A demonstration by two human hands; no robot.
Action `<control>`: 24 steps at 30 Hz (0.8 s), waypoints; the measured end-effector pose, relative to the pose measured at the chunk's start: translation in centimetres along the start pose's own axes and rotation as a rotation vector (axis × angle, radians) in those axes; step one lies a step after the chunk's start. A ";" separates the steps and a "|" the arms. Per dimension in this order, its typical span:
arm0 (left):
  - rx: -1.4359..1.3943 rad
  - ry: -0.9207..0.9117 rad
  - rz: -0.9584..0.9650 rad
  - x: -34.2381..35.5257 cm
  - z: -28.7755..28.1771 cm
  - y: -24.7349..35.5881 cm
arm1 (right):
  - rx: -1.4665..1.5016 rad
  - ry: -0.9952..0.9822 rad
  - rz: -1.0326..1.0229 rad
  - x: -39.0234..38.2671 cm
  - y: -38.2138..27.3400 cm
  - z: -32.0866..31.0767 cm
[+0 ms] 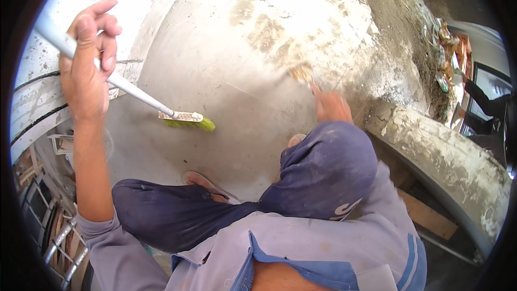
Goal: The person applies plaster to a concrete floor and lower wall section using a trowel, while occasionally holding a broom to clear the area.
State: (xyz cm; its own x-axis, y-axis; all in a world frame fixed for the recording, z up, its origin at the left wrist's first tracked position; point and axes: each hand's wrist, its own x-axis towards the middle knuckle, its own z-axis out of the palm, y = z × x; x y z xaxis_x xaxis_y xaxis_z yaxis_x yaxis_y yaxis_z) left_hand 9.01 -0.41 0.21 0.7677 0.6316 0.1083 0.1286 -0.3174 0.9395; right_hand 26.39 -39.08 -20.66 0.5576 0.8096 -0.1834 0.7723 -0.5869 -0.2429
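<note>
My left hand is raised at the left, fingers loosely curled round the pale handle of a broom. The handle slants down to a white head with yellow-green bristles, which rests on the grey concrete floor. Beyond my right knee, my right hand is low over the floor and closed on a small brown-and-whitish tool. That tool is smeared by motion; it resembles a short brush, but its kind is unclear. Damp-looking brown patches and pale crust mark the floor ahead of it.
A raised, worn concrete ledge curves along the right. Dirt and loose litter lie at the far right, near another person in dark clothes. A white, spattered wall stands at the left, with a metal frame below.
</note>
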 end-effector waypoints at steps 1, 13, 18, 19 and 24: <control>0.006 0.023 -0.003 -0.1 -0.2 0.0 | -0.037 0.116 -0.064 -1.4 0.6 1.4; -0.004 0.014 -0.045 -3.3 -3.0 0.6 | 0.035 0.016 -0.005 -0.1 -0.4 -0.1; -0.018 -0.057 -0.035 -4.2 -2.8 1.3 | 0.184 -0.289 0.276 8.2 -1.7 -0.8; -0.035 -0.066 -0.017 -3.8 -1.9 2.0 | 0.176 -0.132 0.200 12.4 -0.8 0.0; -0.028 -0.044 -0.053 -5.1 -3.5 2.0 | 0.134 -0.093 0.086 13.2 -1.1 -2.0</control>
State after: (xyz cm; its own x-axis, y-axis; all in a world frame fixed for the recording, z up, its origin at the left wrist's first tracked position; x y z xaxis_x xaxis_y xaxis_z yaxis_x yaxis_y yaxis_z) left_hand 3.18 -1.84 2.69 0.7870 0.6153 0.0447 0.1526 -0.2644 0.9523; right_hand 33.53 -27.70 -20.93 0.5841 0.7563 -0.2947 0.6723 -0.6542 -0.3465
